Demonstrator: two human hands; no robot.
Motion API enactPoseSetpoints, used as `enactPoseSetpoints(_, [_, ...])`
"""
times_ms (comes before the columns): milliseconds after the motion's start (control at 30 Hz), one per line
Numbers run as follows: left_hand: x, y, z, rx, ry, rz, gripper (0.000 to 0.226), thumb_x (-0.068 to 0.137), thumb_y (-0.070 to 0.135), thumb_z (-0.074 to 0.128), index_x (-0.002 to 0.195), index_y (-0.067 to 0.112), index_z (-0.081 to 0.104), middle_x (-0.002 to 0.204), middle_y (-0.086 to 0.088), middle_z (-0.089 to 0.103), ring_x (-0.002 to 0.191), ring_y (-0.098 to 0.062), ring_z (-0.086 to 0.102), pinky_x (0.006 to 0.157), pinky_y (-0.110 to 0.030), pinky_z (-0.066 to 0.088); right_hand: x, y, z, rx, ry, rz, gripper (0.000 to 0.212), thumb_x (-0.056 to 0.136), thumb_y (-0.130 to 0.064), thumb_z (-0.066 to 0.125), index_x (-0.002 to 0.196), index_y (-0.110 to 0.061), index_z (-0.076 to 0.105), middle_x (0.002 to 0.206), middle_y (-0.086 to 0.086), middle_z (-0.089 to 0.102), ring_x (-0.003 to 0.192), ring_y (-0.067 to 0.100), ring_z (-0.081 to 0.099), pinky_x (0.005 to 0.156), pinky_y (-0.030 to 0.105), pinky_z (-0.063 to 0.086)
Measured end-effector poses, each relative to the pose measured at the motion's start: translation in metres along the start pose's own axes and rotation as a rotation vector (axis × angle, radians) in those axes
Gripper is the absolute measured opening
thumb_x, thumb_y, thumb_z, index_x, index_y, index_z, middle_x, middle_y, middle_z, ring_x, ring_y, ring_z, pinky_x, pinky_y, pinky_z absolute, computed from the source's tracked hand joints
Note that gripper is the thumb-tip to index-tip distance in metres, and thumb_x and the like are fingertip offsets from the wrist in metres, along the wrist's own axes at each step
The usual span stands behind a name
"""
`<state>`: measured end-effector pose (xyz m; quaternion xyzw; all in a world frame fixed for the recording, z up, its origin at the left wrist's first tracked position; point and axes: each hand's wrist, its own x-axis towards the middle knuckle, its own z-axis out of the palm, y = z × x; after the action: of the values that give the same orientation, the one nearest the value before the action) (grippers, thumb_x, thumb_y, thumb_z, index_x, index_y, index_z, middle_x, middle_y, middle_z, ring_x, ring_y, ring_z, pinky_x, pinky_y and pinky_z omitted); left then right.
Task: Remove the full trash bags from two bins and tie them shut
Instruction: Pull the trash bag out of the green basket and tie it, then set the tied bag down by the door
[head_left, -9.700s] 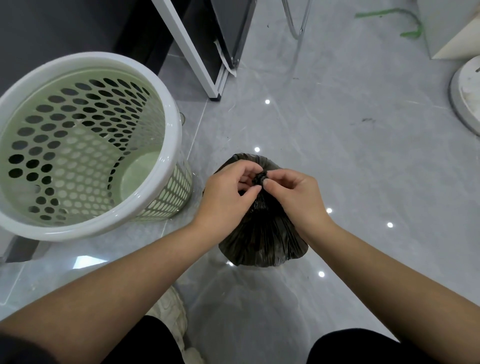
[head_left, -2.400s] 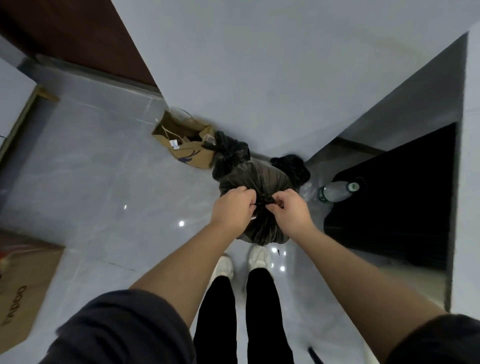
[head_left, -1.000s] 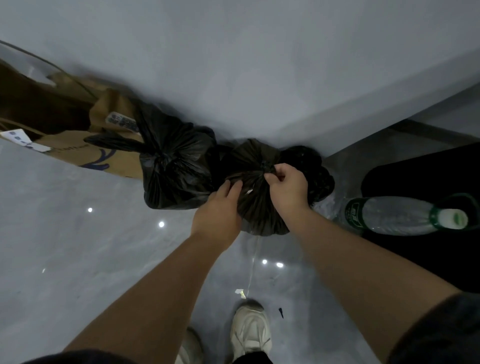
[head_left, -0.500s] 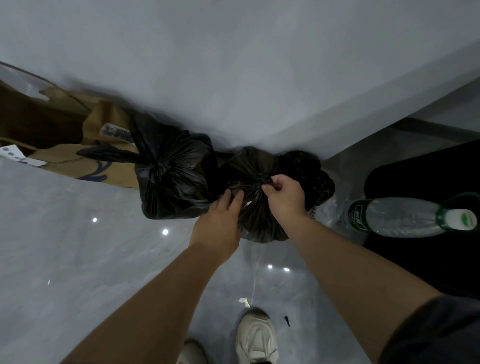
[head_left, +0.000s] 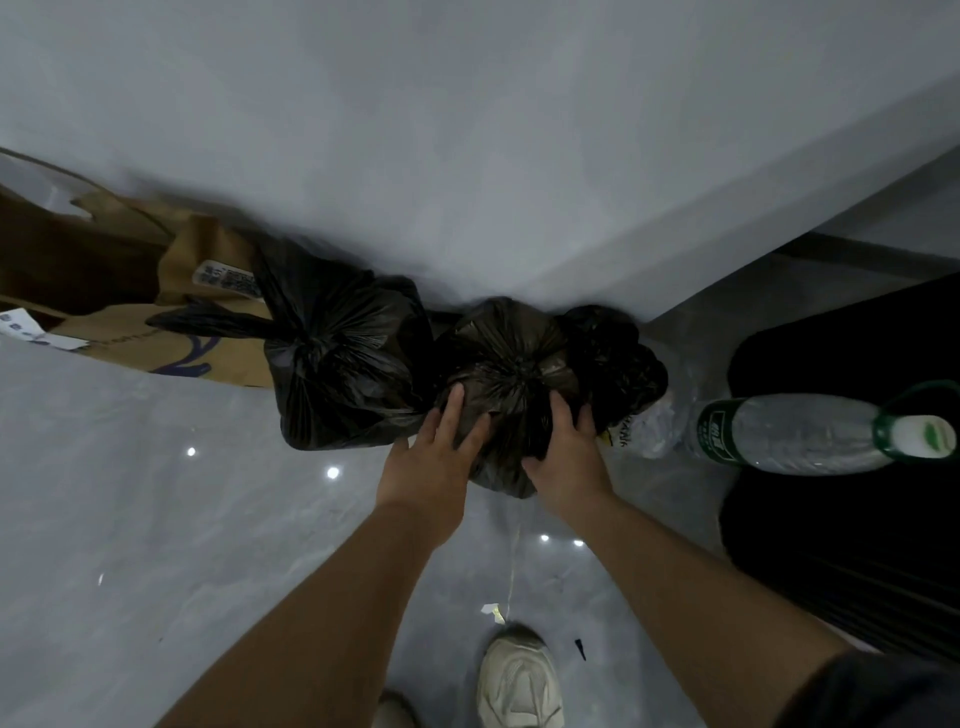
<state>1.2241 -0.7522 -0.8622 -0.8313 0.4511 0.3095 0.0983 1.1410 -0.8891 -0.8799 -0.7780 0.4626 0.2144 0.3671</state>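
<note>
A pale wall (head_left: 467, 156) meets a glossy grey floor (head_left: 156, 519), and the rubbish is lined up along that join. A brown paper bag (head_left: 104, 291) lies at the far left. Touching it is the left bag (head_left: 343, 358), black, its neck knotted with loose tails sticking out. Pressed against that one sits the middle bag (head_left: 509, 353), gathered to a puckered centre on top, so it looks tied as well. A third bag (head_left: 613, 353) is wedged behind it on the right; whether it is knotted cannot be told. A bottle (head_left: 800, 434) lies just beyond.

The left hand (head_left: 431, 462) rests flat on the middle bag's near side, fingers straight and slightly spread. The right hand (head_left: 566, 457) lies against its other side, fingers laid over the plastic, pinching nothing.

No bin is in view. Judging by two knotted bags set down on the floor, the pulling and tying seem finished; only letting go of the middle bag appears left.
</note>
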Motion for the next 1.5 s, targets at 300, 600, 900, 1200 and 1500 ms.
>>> enactPoseSetpoints(300, [0.003,-0.005,-0.010,-0.108,-0.057,-0.026,0.084,0.091,0.016,0.046,0.149,0.031,-0.013,0.153,-0.009,-0.033,0.147,-0.026,0.005,0.109,-0.039,0.035,0.011,0.001,-0.018,0.101,-0.013,-0.093,0.076,0.086,-0.010,0.064,0.150,-0.019,0.023,0.153,0.014,0.024,0.138,0.029,0.031,0.111,0.032,0.029])
enactPoseSetpoints(600, [-0.015,0.017,-0.005,-1.133,-0.232,-0.383,0.093,0.090,0.018,0.052,0.147,0.033,-0.020,0.131,-0.019,0.052,0.113,-0.033,0.055,0.085,-0.036,0.048,-0.023,0.014,0.015,0.775,-0.154,0.622,0.070,0.090,-0.015,0.054,0.147,-0.028,0.015,0.135,0.014,0.046,0.105,0.034,0.055,0.059,0.041,0.055])
enactPoseSetpoints(900, [0.025,0.023,-0.019,-2.020,-0.117,-0.508,0.089,0.083,-0.015,0.031,0.150,0.037,0.004,0.151,-0.021,0.029,0.117,-0.034,0.050,0.084,-0.040,0.050,0.029,-0.012,0.022,1.108,-0.020,0.571,0.056,0.094,0.003,0.032,0.145,-0.022,0.029,0.146,0.017,0.038,0.119,0.040,0.050,0.087,0.046,0.052])
enactPoseSetpoints(1200, [-0.085,0.016,-0.071,-1.816,-0.138,-0.593,0.081,0.088,0.010,0.057,0.151,0.029,0.009,0.134,-0.008,0.048,0.121,-0.023,0.047,0.097,-0.041,0.043,-0.104,-0.042,-0.017,0.785,-0.198,0.469,0.063,0.094,-0.008,0.047,0.149,-0.024,0.023,0.139,0.011,0.045,0.106,0.023,0.047,0.104,0.044,0.043])
enactPoseSetpoints(1500, [-0.262,-0.004,-0.143,-1.691,0.014,-0.643,0.032,0.094,0.018,0.052,0.125,0.015,0.055,0.120,-0.004,0.059,0.108,-0.020,0.059,0.086,-0.036,0.051,-0.254,-0.101,-0.052,0.319,-0.236,-0.041,0.039,0.091,-0.010,0.049,0.130,-0.016,0.046,0.098,0.001,0.056,0.084,0.016,0.054,0.070,0.024,0.042])
